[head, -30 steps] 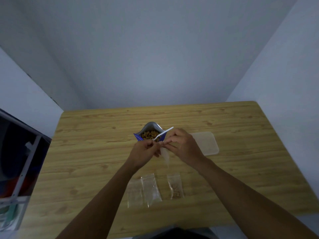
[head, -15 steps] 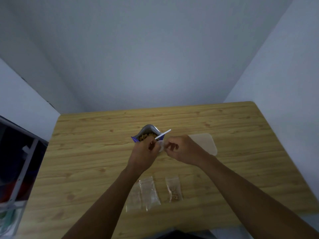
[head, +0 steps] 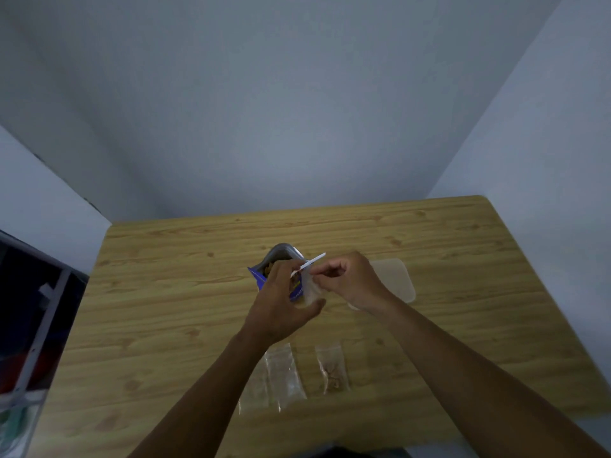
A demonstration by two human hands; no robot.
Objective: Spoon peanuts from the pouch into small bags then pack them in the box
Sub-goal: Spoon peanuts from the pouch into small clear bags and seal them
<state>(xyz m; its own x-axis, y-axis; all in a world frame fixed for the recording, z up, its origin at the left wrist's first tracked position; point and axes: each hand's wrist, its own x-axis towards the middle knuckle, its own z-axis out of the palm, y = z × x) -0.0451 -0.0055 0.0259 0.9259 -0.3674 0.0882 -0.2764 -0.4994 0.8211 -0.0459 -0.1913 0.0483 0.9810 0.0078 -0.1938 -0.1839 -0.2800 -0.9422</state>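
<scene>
An open blue pouch (head: 277, 259) with peanuts stands mid-table. My left hand (head: 281, 302) and my right hand (head: 350, 280) hold a small clear bag (head: 310, 289) between them, just in front of the pouch. A white spoon handle (head: 314, 261) sticks out above the bag near my right fingers; which hand holds it I cannot tell. The clear box (head: 395, 282) lies flat to the right, partly behind my right hand. Nearer me lie a small bag holding peanuts (head: 332, 368) and two clear bags (head: 281, 375), partly overlapping.
The wooden table (head: 165, 309) sits in a corner, with walls behind and on the right. A metal-framed shelf (head: 39, 325) stands off the left edge.
My hands have spread apart on the small bag, left hand lower and its fingers looser, right hand shifted right. The camera tilted slightly.
</scene>
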